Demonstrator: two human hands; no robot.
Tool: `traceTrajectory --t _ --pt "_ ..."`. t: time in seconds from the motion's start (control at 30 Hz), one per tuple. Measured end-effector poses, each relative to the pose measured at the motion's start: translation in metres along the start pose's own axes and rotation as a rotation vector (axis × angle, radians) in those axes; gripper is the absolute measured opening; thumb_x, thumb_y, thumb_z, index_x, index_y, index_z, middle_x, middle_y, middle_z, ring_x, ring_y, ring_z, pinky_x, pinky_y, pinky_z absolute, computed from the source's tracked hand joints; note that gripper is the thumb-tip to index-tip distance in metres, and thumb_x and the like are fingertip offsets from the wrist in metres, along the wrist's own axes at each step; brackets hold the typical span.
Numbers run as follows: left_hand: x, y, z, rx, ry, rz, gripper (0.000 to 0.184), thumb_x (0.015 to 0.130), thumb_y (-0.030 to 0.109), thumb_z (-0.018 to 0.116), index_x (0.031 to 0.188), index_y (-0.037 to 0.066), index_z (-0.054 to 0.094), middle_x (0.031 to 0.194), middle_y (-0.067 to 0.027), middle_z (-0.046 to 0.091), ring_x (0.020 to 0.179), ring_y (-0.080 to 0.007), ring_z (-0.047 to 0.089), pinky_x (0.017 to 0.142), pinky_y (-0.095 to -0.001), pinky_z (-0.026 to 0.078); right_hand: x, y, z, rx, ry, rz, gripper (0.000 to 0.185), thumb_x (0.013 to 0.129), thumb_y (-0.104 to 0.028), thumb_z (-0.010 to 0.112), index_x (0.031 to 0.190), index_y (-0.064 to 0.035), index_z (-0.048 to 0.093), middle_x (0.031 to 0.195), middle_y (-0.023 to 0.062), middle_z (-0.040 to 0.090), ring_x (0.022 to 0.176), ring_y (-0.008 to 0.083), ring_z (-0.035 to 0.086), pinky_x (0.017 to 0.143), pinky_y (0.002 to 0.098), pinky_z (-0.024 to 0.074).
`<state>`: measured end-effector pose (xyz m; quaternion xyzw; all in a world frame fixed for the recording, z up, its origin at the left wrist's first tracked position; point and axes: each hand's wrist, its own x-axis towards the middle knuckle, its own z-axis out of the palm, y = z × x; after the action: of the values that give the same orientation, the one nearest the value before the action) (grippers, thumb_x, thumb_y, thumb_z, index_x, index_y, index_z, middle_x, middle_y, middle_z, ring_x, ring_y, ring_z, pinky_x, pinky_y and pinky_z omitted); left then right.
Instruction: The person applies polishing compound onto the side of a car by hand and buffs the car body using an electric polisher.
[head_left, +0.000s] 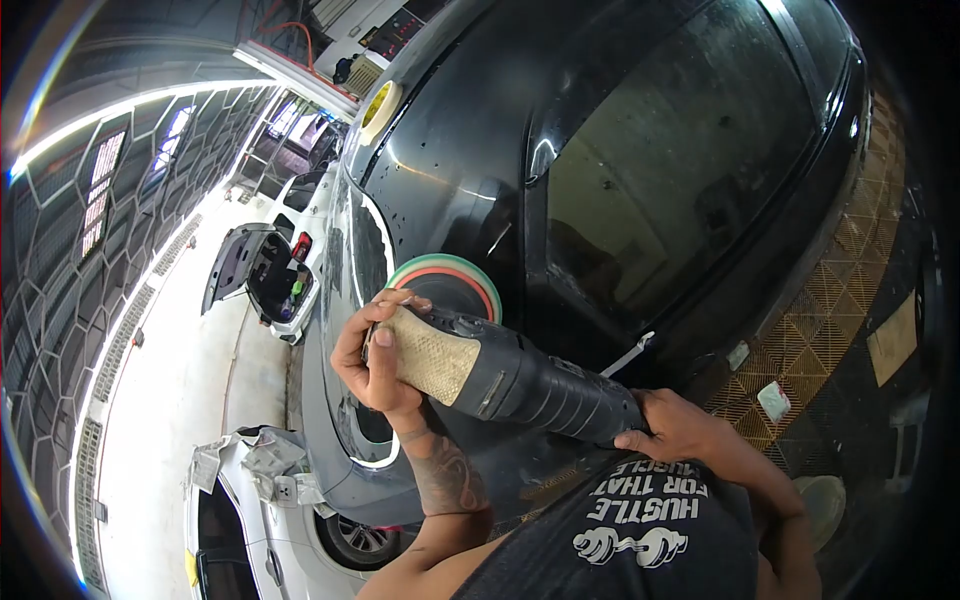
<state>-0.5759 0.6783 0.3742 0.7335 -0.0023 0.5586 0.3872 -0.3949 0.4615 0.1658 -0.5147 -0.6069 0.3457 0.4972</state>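
A black car polisher (520,385) with a beige textured cover on its head spans the space between my two hands. My left hand (375,350) is closed over that head, its thumb on the beige cover. My right hand (675,425) is wrapped round the rear end of the body; some of its fingers are hidden behind the tool. The round pad (465,270), with green and red rims, lies against the glossy black car (460,150), though its contact face is hidden. White masking tape (385,235) runs along an edge beside the pad.
A tape roll (380,112) rests on the car farther along. Behind stand a white car (240,530) with paper over part of it and another car (270,275) with its rear hatch raised. Brown floor grating (815,320) holds a pale packet (773,401) and cardboard (893,340).
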Motion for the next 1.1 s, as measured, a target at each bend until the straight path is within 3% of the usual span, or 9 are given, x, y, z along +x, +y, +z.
traceTrajectory --t 0.2,0.3,0.37,0.47,0.83,1.1 --pt "0.011 -0.004 0.008 -0.016 -0.03 0.01 0.024 0.087 0.006 0.058 0.104 -0.011 0.064 0.098 -0.0301 0.068 0.086 -0.0363 0.067 0.081 -0.0457 0.055 0.002 -0.019 -0.014 -0.001 -0.02 0.084 0.079 0.085 -0.059 0.072 0.113 0.0137 0.059 0.102 0.0321 0.067 0.098 0.0473 0.066 0.09 0.0467 0.0535" --pt "0.02 -0.007 0.021 -0.038 -0.042 0.004 0.024 0.087 0.005 0.057 0.104 -0.011 0.064 0.099 -0.0303 0.068 0.086 -0.036 0.068 0.081 -0.0452 0.056 0.002 -0.032 -0.021 -0.07 0.035 0.11 0.071 0.081 -0.049 0.078 0.112 0.0128 0.061 0.101 0.0302 0.069 0.097 0.0455 0.068 0.089 0.0451 0.054" --pt "0.027 -0.009 0.027 -0.055 -0.037 -0.002 0.024 0.087 0.004 0.058 0.104 -0.011 0.064 0.099 -0.0302 0.068 0.086 -0.0358 0.069 0.082 -0.0448 0.056 0.001 -0.035 -0.023 -0.103 0.129 0.178 0.058 0.077 -0.035 0.08 0.112 0.0094 0.064 0.101 0.0276 0.071 0.096 0.044 0.069 0.089 0.044 0.0544" --pt "0.038 -0.013 0.034 -0.026 -0.085 -0.009 0.028 0.088 0.008 0.056 0.107 -0.01 0.065 0.103 -0.031 0.067 0.089 -0.0376 0.067 0.086 -0.0463 0.055 -0.002 -0.038 -0.026 -0.175 0.206 0.182 0.047 0.074 -0.023 0.077 0.109 0.0064 0.066 0.099 0.0278 0.071 0.093 0.0452 0.068 0.087 0.0446 0.0545" --pt "0.061 -0.013 0.055 -0.078 -0.104 -0.034 0.023 0.087 0.004 0.059 0.103 -0.011 0.066 0.1 -0.0278 0.069 0.084 -0.0337 0.07 0.08 -0.0412 0.058 0.005 -0.044 -0.042 -0.151 0.176 0.228 0.039 0.07 -0.02 0.077 0.099 0.0038 0.067 0.093 0.0264 0.07 0.092 0.0464 0.066 0.087 0.0479 0.0528" --pt "0.056 -0.014 0.051 -0.012 -0.117 -0.007 0.027 0.088 0.009 0.057 0.105 -0.011 0.066 0.103 -0.0304 0.068 0.086 -0.0364 0.068 0.083 -0.0444 0.056 0.004 -0.043 -0.041 -0.172 0.197 0.219 0.038 0.069 -0.019 0.077 0.099 0.0036 0.067 0.092 0.0266 0.07 0.091 0.0463 0.066 0.087 0.0477 0.0528"
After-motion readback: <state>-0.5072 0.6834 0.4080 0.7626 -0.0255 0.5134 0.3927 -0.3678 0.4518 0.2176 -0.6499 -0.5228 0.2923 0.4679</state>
